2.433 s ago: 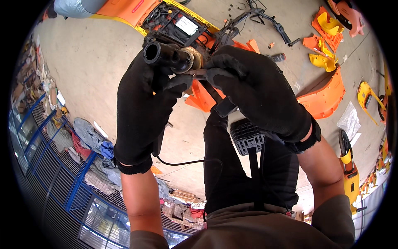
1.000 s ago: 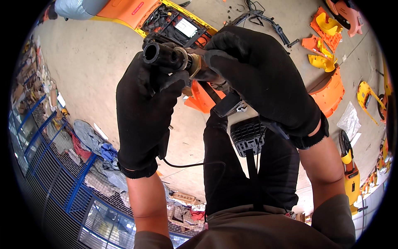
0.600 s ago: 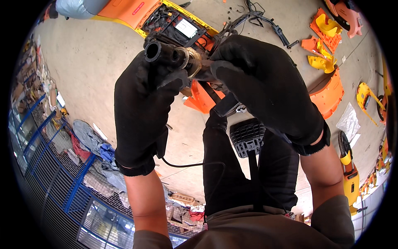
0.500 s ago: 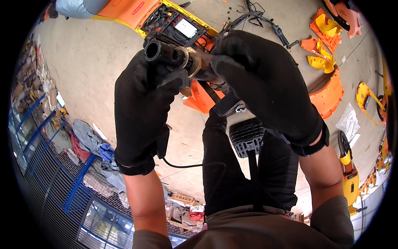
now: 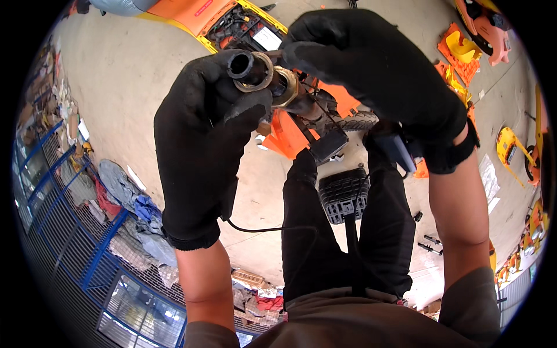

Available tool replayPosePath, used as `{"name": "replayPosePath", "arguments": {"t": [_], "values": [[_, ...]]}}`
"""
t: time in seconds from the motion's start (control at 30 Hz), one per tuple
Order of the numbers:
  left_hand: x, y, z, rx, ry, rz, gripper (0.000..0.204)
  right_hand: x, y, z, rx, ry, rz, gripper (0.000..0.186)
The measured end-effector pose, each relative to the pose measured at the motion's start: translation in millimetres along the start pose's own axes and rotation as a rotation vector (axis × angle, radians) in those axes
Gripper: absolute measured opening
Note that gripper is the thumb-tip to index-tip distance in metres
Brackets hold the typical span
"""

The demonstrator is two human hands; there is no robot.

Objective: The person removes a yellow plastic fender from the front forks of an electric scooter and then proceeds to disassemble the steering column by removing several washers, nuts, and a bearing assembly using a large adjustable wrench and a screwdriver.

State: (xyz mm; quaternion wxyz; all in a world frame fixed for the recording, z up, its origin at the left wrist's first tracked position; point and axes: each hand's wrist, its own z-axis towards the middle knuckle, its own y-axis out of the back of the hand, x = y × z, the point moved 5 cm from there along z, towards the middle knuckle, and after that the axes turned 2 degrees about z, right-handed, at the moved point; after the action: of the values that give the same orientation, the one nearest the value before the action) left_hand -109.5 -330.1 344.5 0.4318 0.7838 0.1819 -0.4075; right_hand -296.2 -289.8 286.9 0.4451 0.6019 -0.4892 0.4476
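My left hand (image 5: 200, 145), in a black glove, is closed around a short black hollow tube (image 5: 241, 65), its open end toward me. A brass-coloured metal ring (image 5: 255, 87) encircles the tube near that end. My gloved right hand (image 5: 365, 69) has its thumb and fingers pinched at the ring's far right edge; the fingertips partly hide the contact. Just below sits a second metal collar (image 5: 288, 87) on top of a worn metal pipe (image 5: 304, 107) that slants down to the right. My left hand hides part of the black tube.
Beyond my hands lies an orange and yellow vehicle body (image 5: 203, 17) with exposed wiring. A tyre (image 5: 360, 120) and orange panels (image 5: 287, 136) are below the pipe. A black ribbed pedal-like block (image 5: 343, 194) is between my legs. Loose orange and yellow parts (image 5: 461, 49) lie right; cloths (image 5: 119, 182) lie left.
The ring now sits closer to the black tube's open end, apart from the lower collar. My right hand has moved up and off the pipe to the ring's edge. My left hand stays nearly in place.
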Motion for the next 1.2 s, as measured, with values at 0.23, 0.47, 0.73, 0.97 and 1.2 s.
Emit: {"name": "replayPosePath", "arguments": {"t": [0.23, 0.47, 0.73, 0.97, 1.2], "values": [[-3.1, 7.6, -0.5, -0.063, -0.087, 0.053, 0.041, 18.8, -5.3, -10.8, -0.106, 0.05, 0.088, 0.024], [-10.1, 11.3, -0.2, -0.132, -0.137, -0.042, 0.042, 46.9, 14.1, -5.6, 0.065, -0.135, 0.179, 0.02], [88.6, 52.6, -64.8, -0.413, 0.265, -0.218, 0.037, 11.9, 28.3, -61.8, -0.415, -0.223, -0.018, 0.027], [299.0, -0.8, -158.1, -0.539, 0.466, -0.204, 0.031, -13.3, -20.3, -103.0, -0.506, -0.333, -0.002, 0.018], [445.6, -70.2, -177.5, -0.549, 0.51, 0.173, 0.035, -30.8, -30.1, -98.6, -0.524, -0.294, -0.245, 0.028]]}}
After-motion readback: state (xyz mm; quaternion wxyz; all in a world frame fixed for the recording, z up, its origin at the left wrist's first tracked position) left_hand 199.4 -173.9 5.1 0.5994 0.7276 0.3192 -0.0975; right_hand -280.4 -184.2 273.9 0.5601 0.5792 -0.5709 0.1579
